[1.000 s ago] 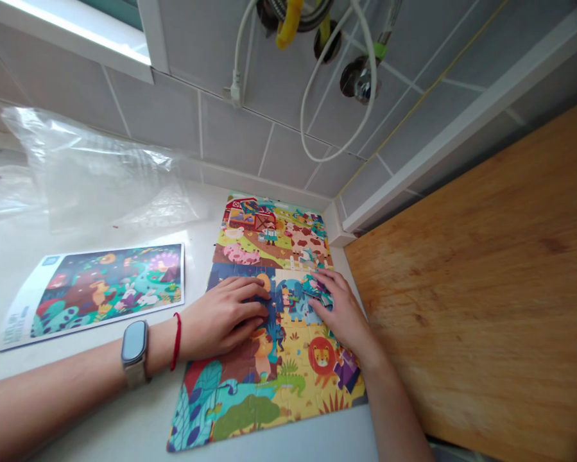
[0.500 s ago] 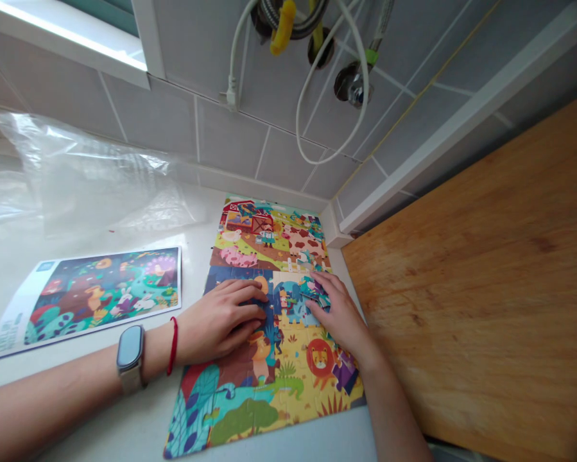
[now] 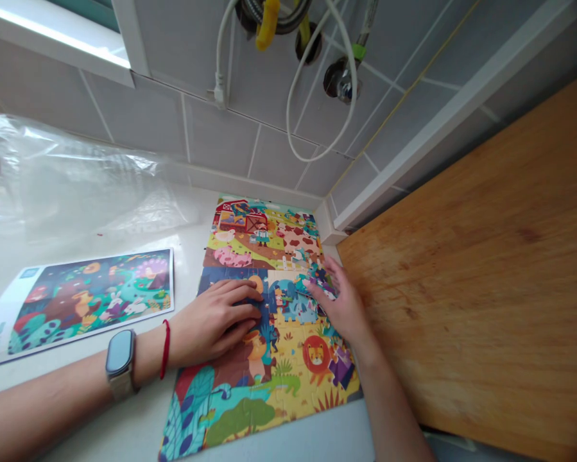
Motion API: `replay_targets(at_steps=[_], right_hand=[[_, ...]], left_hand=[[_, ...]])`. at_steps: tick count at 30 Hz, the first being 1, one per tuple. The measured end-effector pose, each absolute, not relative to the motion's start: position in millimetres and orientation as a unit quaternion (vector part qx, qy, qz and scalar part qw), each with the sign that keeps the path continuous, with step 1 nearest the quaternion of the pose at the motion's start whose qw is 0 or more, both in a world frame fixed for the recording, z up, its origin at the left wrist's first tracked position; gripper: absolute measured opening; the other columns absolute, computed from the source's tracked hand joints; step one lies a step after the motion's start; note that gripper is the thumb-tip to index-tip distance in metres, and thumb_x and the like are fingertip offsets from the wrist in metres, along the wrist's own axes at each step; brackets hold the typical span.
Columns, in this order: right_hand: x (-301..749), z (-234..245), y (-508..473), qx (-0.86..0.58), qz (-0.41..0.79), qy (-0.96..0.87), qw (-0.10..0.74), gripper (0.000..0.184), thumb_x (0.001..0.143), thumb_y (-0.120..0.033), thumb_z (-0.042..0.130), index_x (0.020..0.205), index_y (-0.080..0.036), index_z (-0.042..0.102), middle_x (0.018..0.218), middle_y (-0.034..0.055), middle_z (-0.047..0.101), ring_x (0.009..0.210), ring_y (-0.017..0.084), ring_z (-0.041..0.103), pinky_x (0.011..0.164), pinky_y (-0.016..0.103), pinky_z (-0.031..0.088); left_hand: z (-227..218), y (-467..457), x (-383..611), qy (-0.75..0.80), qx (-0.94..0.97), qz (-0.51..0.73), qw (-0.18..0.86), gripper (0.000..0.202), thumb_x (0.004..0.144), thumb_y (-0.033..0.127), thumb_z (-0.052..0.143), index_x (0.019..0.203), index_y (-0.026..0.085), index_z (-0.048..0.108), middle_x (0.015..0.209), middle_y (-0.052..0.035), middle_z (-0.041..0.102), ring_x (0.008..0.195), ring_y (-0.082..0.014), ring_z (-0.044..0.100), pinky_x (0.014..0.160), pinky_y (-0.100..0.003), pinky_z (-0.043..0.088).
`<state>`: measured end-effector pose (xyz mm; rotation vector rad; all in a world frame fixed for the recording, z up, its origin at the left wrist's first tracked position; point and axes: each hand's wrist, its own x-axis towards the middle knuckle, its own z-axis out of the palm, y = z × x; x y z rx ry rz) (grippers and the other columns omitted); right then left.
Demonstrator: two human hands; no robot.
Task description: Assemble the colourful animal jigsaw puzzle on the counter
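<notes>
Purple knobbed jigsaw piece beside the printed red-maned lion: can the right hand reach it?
Probably yes: the purple piece looks mostly uncovered; the right hand, just beyond it, would likely need only to draw back.

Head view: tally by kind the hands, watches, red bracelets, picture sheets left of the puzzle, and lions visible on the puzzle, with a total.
Hands: 2 (left hand, right hand)
Watch: 1
Red bracelet: 1
Picture sheet: 1
Lion on the puzzle: 1
Total: 6

Pic sheet [image 3: 95, 298] & clear bag [image 3: 83, 186] partly off L frame edge, puzzle pcs [image 3: 319, 274] part-hidden behind R fingers [image 3: 323, 298].
</notes>
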<state>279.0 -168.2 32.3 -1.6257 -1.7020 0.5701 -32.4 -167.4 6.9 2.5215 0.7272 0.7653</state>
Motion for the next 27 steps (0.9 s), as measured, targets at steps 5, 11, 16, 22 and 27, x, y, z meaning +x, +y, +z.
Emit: replay_targets(at_steps=[5,11,16,22,27], right_hand=[[300.6,40.8,-158.5,-0.641,0.189,-0.488,0.561,0.051,0.097,-0.046,0.059,0.14,-0.02,0.056,0.123,0.0147,0.071,0.111,0.026,0.071,0.096,0.045,0.058],[304.9,38.4,-155.7,-0.654,0.224,-0.537,0.484,0.031,0.096,-0.035,0.053,0.114,-0.018,0.071,0.109,0.0128,0.076,0.105,0.026,0.072,0.094,0.043,0.057],[303.0,30.6,-155.6,-0.681,0.204,-0.63,0.312,0.025,0.096,-0.023,0.054,0.108,-0.02,0.076,0.112,0.0114,0.075,0.103,0.024,0.071,0.096,0.038,0.054],[310.2,30.5,-156.0,-0.689,0.213,-0.646,0.252,0.024,0.102,-0.025,0.053,0.106,-0.019,0.076,0.106,0.0105,0.076,0.101,0.023,0.071,0.093,0.035,0.052],[315.3,34.8,-159.4,-0.672,0.251,-0.658,0.229,0.03,0.091,-0.035,0.074,0.115,-0.018,0.077,0.11,0.0113,0.076,0.098,0.024,0.072,0.087,0.033,0.053]], left_hand=[[6.9,-167.6,-33.4,0.26,0.909,0.263,0.192,0.022,0.104,0.026,0.051,0.111,0.025,0.071,0.13,-0.0071,0.068,0.128,-0.0281,0.059,0.105,-0.045,0.054],[6.1,-166.9,-33.8,0.256,0.91,0.263,0.192,0.023,0.102,0.025,0.052,0.112,0.025,0.073,0.131,-0.0071,0.068,0.13,-0.0269,0.059,0.106,-0.042,0.055],[9.8,-167.4,-34.6,0.267,0.912,0.245,0.194,0.025,0.104,0.026,0.051,0.113,0.027,0.075,0.134,-0.0071,0.068,0.127,-0.0263,0.062,0.104,-0.043,0.057],[34.7,-158.1,-12.8,0.294,0.91,0.2,0.214,0.027,0.106,0.033,0.049,0.118,0.026,0.073,0.133,-0.0094,0.066,0.117,-0.0251,0.068,0.099,-0.042,0.06],[34.5,-133.7,49.3,0.298,0.92,0.173,0.186,0.045,0.097,0.028,0.062,0.141,0.023,0.057,0.141,-0.0133,0.063,0.126,-0.0314,0.064,0.106,-0.05,0.056]])
